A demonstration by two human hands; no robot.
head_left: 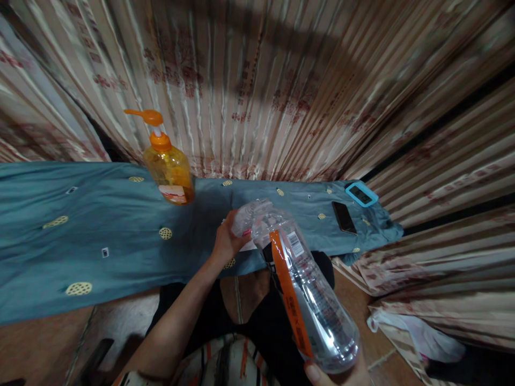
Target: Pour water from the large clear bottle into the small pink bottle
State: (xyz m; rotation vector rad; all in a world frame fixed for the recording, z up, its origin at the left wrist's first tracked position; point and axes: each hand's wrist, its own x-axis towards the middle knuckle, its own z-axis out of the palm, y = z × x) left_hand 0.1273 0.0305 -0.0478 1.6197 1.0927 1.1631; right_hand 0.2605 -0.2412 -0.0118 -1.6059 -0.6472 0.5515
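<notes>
A large clear plastic bottle (317, 295) with an orange and black label lies tilted across the view, its neck end pointing away from me. My right hand (338, 375) is wrapped round its base at the bottom edge, with only the thumb and part of the hand showing. Closed round a smaller clear plastic container (251, 214), my left hand (227, 238) is at the bottle's neck end. The container overlaps the neck there, and I cannot tell whether the neck is inside it. Something small and pink shows by the left fingers.
An orange pump bottle (173, 171), partly filled with amber liquid, stands on the blue patterned cloth (132, 246). A black phone (344, 217) and a blue-framed digital clock (362, 194) lie at the right end. Pleated curtains (241, 80) hang close behind and along the right.
</notes>
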